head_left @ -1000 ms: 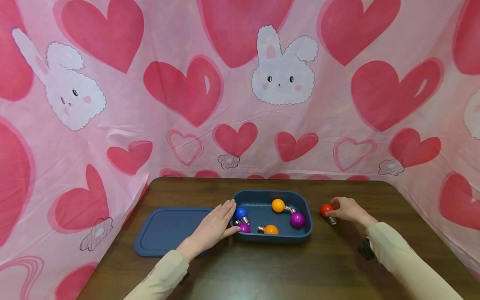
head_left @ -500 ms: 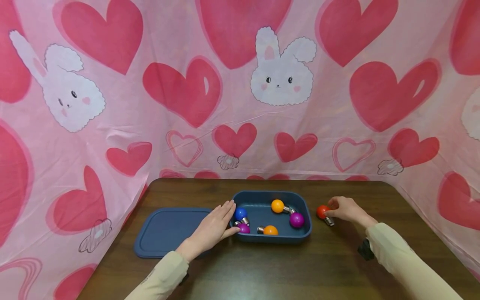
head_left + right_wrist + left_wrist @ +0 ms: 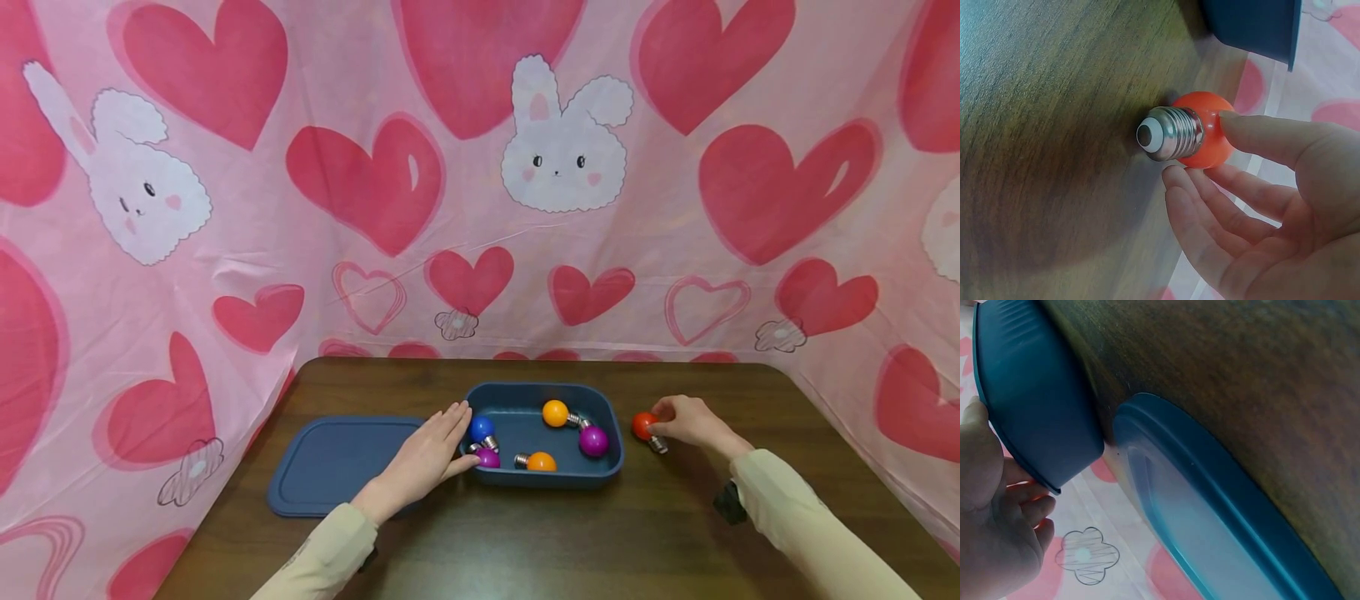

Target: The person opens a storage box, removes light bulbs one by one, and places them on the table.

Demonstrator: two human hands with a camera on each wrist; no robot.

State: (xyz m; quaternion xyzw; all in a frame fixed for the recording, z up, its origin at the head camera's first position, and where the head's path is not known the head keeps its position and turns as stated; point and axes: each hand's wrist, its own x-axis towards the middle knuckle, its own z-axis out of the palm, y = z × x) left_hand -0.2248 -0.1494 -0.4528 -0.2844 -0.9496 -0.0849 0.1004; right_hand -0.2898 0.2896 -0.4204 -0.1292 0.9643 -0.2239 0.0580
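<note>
On the table, just right of the blue box (image 3: 543, 478), my right hand (image 3: 693, 421) pinches a red light bulb (image 3: 643, 426) between thumb and fingers. Up close in the right wrist view, the red-orange bulb (image 3: 1213, 147) lies close over the wood, its silver screw base (image 3: 1175, 132) toward the camera. My left hand (image 3: 420, 454) rests on the box's left rim, fingers straight and thumb at the front corner. Inside the box lie a blue bulb (image 3: 482, 429), two purple bulbs, one at the right (image 3: 593, 442), a yellow bulb (image 3: 555, 413) and an orange bulb (image 3: 542, 462).
A flat blue lid (image 3: 337, 462) lies left of the box, partly behind my left hand and sleeve. The brown wooden table (image 3: 570, 542) reaches back to a pink cloth (image 3: 480, 225) printed with hearts and rabbits.
My right hand has shifted the red bulb slightly left, closer to the box, and has stayed nearly still over the last half second. The left hand keeps its place on the rim.
</note>
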